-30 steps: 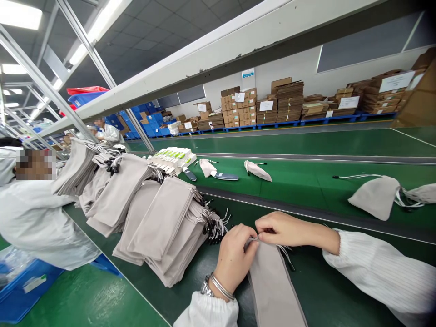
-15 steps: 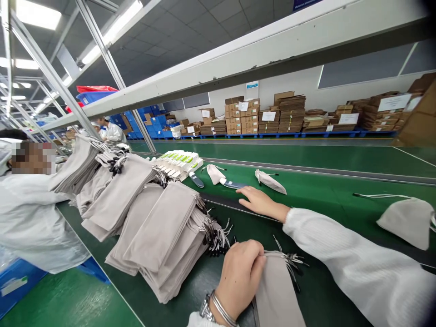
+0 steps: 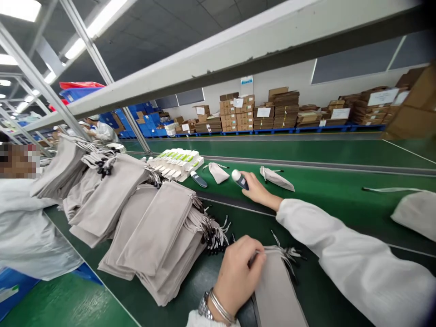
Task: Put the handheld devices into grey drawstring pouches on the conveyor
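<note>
My right hand is closed round a dark grey handheld device with a white rounded head, raised above the green belt. My left hand pinches the top edge of a light grey drawstring pouch, which lies flat on the near table with its cords at the far end. A second dark grey device lies on the belt to the left. Between the two devices rests a grey pouch; another filled-looking pouch lies just past my right hand.
Stacks of grey drawstring pouches cover the left of the near table. White and green boxes stand on the belt behind them. One more pouch lies far right. A metal beam crosses overhead. A person in white is at the left.
My right hand has taken hold of the device and lifted it off the belt beside the pouch. My left hand keeps its pinch on the pouch. The view has shifted slightly.
</note>
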Demonstrator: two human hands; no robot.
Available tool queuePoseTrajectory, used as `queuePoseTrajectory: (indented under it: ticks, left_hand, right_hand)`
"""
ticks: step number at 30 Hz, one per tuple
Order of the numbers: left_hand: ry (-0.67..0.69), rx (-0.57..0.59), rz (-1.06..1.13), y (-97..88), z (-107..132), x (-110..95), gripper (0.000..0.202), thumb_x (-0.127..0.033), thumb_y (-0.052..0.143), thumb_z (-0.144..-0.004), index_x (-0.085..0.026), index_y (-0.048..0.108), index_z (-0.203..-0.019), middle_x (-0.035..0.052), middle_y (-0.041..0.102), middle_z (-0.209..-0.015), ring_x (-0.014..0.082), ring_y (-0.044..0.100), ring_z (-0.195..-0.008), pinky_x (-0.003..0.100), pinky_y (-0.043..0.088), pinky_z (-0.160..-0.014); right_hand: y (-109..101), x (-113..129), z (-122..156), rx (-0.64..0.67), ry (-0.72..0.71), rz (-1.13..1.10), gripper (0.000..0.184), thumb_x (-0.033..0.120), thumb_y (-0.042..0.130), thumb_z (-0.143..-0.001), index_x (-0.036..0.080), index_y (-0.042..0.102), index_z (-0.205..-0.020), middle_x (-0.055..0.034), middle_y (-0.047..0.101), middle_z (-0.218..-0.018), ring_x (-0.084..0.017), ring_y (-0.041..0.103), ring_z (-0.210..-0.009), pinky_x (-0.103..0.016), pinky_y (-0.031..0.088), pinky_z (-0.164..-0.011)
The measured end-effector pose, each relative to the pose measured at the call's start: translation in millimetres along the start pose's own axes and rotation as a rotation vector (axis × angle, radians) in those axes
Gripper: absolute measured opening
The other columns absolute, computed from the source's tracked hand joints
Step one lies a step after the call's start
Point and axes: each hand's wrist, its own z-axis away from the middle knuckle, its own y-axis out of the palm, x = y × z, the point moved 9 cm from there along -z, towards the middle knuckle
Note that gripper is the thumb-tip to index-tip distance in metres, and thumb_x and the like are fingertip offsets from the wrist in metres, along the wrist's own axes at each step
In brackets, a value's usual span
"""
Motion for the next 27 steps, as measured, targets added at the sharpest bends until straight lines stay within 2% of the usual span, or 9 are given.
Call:
queuePoseTrajectory:
  ticks: [5,7,10,14,18,20,21,24,27]
  left_hand:
    - [-0.007,-0.043,0.126,-7.7,-4,-10,0.011,-0.013,0.056,-0.091,-0.019,0.059,-0.082,0.0006,0.056,-0.080,0.0131,0.049,-0.069,0.026,0.037,-0.064]
    - [-0.015,-0.057,0.192,-9.1,-5,-14,0.010,-0.015,0.059,-0.091,-0.019,0.061,-0.081,0.0002,0.056,-0.079,0.0125,0.049,-0.067,0.026,0.037,-0.063]
    - [-0.017,-0.067,0.259,-8.3,-6,-20,0.010,-0.018,0.063,-0.090,-0.019,0.064,-0.080,0.0005,0.056,-0.080,0.0128,0.050,-0.069,0.026,0.036,-0.063]
    - [-0.031,-0.081,0.314,-6.0,-5,-26,0.009,-0.021,0.065,-0.088,-0.019,0.066,-0.079,0.0011,0.054,-0.081,0.0136,0.050,-0.072,0.026,0.036,-0.063]
    - [-0.055,-0.135,0.344,-8.9,-4,-28,0.011,-0.026,0.068,-0.087,-0.020,0.067,-0.078,0.0015,0.050,-0.082,0.0146,0.049,-0.074,0.026,0.038,-0.064]
    - [-0.042,-0.180,0.350,-13.3,-5,-31,0.014,-0.028,0.069,-0.086,-0.020,0.066,-0.076,0.0020,0.049,-0.084,0.0162,0.050,-0.079,0.027,0.041,-0.070]
    - [-0.032,-0.210,0.352,-16.5,-5,-33,0.014,-0.028,0.069,-0.086,-0.020,0.065,-0.076,0.0023,0.049,-0.086,0.0172,0.051,-0.084,0.027,0.042,-0.074]
    - [-0.019,-0.348,0.341,-31.5,-5,-37,0.014,-0.028,0.066,-0.089,-0.020,0.063,-0.078,0.0026,0.049,-0.093,0.0174,0.051,-0.091,0.027,0.043,-0.081]
    - [-0.011,-0.503,0.293,-48.5,-3,-41,0.014,-0.028,0.064,-0.091,-0.021,0.061,-0.079,0.0020,0.050,-0.094,0.0163,0.051,-0.091,0.026,0.043,-0.081]
  right_hand:
    - [-49,36,82,0.004,-0.014,-1.005,0.074,0.034,0.070,-0.084,0.030,0.018,-0.136,-0.0069,0.053,-0.119,-0.021,0.068,-0.089,-0.045,0.060,-0.079]
    - [-64,53,112,-0.020,-0.020,-1.172,0.074,0.038,0.072,-0.084,0.033,0.019,-0.135,-0.0031,0.055,-0.111,-0.018,0.069,-0.077,-0.043,0.062,-0.070]
    - [-76,70,142,-0.065,-0.017,-1.217,0.067,0.040,0.068,-0.089,0.034,0.019,-0.135,-0.0027,0.056,-0.109,-0.017,0.070,-0.073,-0.040,0.063,-0.067]
    - [-84,77,152,-0.115,-0.057,-1.219,0.058,0.042,0.066,-0.091,0.034,0.023,-0.130,-0.0023,0.055,-0.110,-0.016,0.070,-0.074,-0.040,0.064,-0.071]
    - [-94,78,151,-0.169,-0.093,-1.241,0.071,0.041,0.071,-0.088,0.037,0.018,-0.136,-0.0008,0.053,-0.108,-0.016,0.069,-0.075,-0.042,0.062,-0.073]
    - [-96,83,151,-0.125,-0.115,-1.236,0.080,0.040,0.074,-0.085,0.037,0.015,-0.139,-0.0009,0.054,-0.106,-0.017,0.069,-0.080,-0.042,0.060,-0.077]
    - [-96,87,151,-0.083,-0.137,-1.221,0.078,0.042,0.074,-0.085,0.035,0.019,-0.139,-0.0017,0.055,-0.107,-0.018,0.068,-0.085,-0.041,0.058,-0.080]
    - [-92,99,153,0.072,-0.203,-1.107,0.045,0.054,0.060,-0.092,0.022,0.048,-0.122,-0.0058,0.059,-0.109,-0.020,0.062,-0.100,-0.039,0.051,-0.090]
    - [-84,107,158,0.229,-0.227,-0.969,0.049,0.058,0.036,-0.101,0.016,0.063,-0.100,-0.0071,0.063,-0.105,-0.020,0.057,-0.100,-0.037,0.045,-0.094]
